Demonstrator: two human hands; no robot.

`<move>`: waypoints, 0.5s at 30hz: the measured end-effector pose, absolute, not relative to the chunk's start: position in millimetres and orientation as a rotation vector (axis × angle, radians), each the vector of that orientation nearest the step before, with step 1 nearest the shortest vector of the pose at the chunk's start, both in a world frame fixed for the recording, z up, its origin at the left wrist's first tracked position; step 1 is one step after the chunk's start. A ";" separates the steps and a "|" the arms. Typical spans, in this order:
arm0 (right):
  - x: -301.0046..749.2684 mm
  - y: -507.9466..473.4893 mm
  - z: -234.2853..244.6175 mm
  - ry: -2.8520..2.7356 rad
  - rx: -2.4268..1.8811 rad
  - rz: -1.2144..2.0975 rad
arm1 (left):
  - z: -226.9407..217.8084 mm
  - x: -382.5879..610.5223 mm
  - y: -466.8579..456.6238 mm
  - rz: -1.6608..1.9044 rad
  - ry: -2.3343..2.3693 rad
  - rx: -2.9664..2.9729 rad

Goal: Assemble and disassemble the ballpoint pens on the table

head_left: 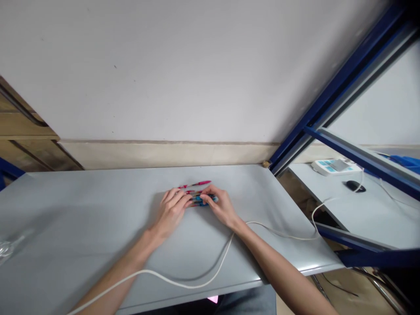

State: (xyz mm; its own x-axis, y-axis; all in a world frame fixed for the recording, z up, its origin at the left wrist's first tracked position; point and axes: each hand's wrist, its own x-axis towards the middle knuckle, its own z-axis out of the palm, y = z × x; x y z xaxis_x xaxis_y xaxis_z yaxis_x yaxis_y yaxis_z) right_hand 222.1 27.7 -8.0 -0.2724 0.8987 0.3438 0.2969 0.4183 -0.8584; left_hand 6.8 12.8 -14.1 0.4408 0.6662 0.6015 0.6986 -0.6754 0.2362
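Several pens (pixel 197 201) with blue parts lie side by side between my hands on the grey table. My left hand (pixel 172 208) rests over their left ends with its fingers curled down on them. At their right ends, the thumb and fingers of my right hand (pixel 220 204) close around the blue pens. Just behind the fingers lies a pink pen (pixel 202 183), slightly slanted and apart from the group. Another pink tip shows between the hands, partly covered by fingers. How many pens are under the hands is hidden.
A white cable (pixel 183 286) runs over my left forearm, across the table (pixel 98 245) and under my right wrist. Clear plastic (pixel 8 248) lies at the left edge. Beyond a blue frame (pixel 305 118), a second table holds a black mouse (pixel 355 186) and a white device (pixel 328 168).
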 end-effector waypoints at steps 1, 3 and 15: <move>219.3 26.1 -7.8 -1.762 -1.046 0.875 | -13.5 7.0 12.1 -1.054 -1.257 -2.616; 215.3 23.8 -7.3 -1.788 -1.033 0.913 | -14.4 6.6 10.8 -1.013 -1.300 -2.630; 217.8 20.9 -7.6 -2.008 -1.008 0.686 | -21.7 3.9 10.2 -0.896 -1.602 -2.651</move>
State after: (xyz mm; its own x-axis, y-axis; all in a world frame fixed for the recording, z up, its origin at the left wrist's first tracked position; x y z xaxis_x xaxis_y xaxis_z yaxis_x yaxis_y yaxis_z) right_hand 217.8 20.9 -7.6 -0.3888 0.8324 0.3950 0.4164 0.5412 -0.7306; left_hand 3.9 10.2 -21.7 0.3529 0.8387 0.4149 0.7928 -0.5035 0.3435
